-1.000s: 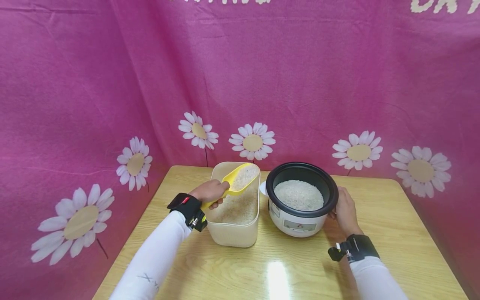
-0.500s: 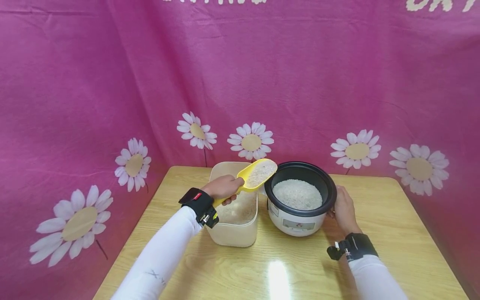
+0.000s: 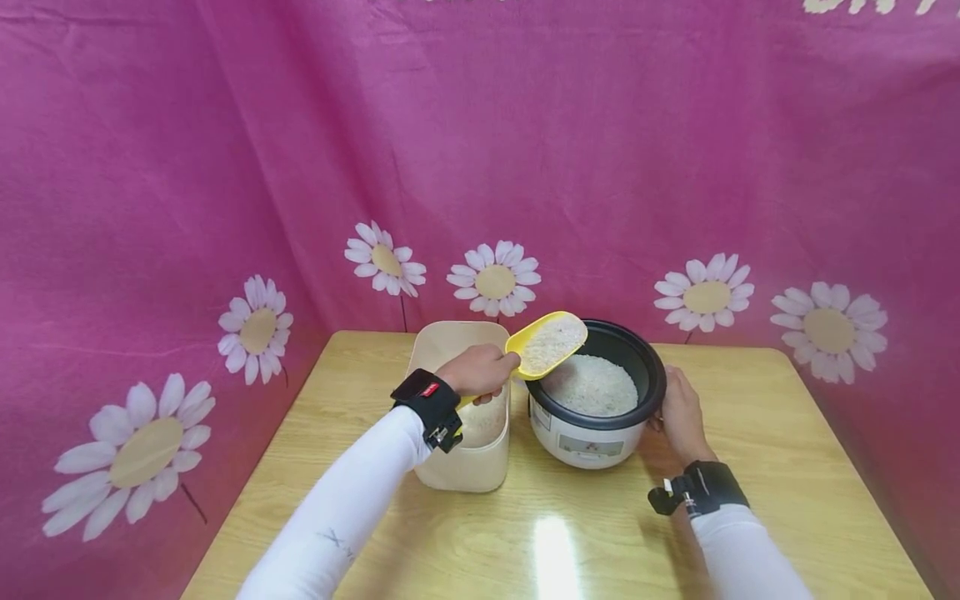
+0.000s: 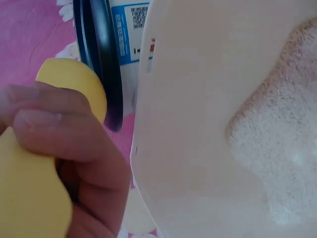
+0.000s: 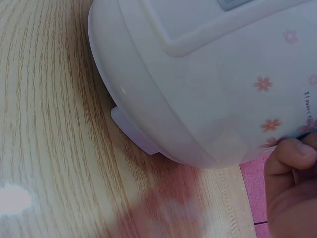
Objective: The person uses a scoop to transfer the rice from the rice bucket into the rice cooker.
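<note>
My left hand (image 3: 480, 372) grips the handle of a yellow scoop (image 3: 517, 342) heaped with rice. The scoop's front end hangs above the near-left rim of a white rice cooker (image 3: 551, 442). White rice (image 3: 600, 387) lies inside the cooker's dark pot. Below the left forearm stands a cream rice bin (image 3: 461, 473), partly hidden by that hand; rice (image 4: 282, 134) shows inside it in the left wrist view. At the cooker's right side, my right hand (image 3: 682, 415) holds on with bent fingers (image 5: 287, 158); the exact spot they grip is hidden.
Bin and cooker stand side by side towards the back of a wooden table (image 3: 480, 550). A pink curtain (image 3: 600, 150) printed with daisies hangs close behind and along both sides. Bright glare marks the table's front middle.
My left hand has carried the loaded scoop rightward from above the bin to over the cooker's rim. My right hand stays at the cooker's side. The head view has shifted slightly.
</note>
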Available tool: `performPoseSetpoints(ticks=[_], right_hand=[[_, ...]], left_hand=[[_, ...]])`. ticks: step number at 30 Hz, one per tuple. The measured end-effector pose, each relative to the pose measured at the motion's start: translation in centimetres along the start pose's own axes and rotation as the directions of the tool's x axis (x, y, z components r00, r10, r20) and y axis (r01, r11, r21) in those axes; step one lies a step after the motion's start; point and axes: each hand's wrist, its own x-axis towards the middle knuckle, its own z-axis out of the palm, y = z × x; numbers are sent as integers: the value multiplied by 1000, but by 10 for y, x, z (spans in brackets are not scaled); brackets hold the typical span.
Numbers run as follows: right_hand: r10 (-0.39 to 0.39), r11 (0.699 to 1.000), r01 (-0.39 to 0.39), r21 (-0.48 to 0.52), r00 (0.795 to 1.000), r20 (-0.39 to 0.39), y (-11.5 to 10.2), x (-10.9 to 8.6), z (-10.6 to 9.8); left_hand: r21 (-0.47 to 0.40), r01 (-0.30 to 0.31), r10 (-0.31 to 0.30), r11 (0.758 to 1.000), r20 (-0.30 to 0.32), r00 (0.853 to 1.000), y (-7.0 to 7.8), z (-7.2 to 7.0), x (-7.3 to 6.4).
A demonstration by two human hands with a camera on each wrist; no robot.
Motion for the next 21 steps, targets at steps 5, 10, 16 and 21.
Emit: performPoseSetpoints(ticks=[5, 10, 16, 21], right_hand=[[-14, 1000, 14, -3, 1000, -15, 5, 2, -1], [-17, 1000, 17, -15, 1000, -20, 4, 1, 0], [-9, 1000, 8, -19, 999, -41, 10, 4, 0], [-2, 1000, 2, -6, 999, -35, 5, 3, -1]], left_hand=[[72, -9, 12, 997, -44, 999, 9, 13, 9], [167, -26, 42, 986, -95, 995, 20, 28, 13], [305, -44, 96, 951, -158, 983, 29, 36, 12], [380, -24, 95, 925, -170, 981, 30, 41, 14]])
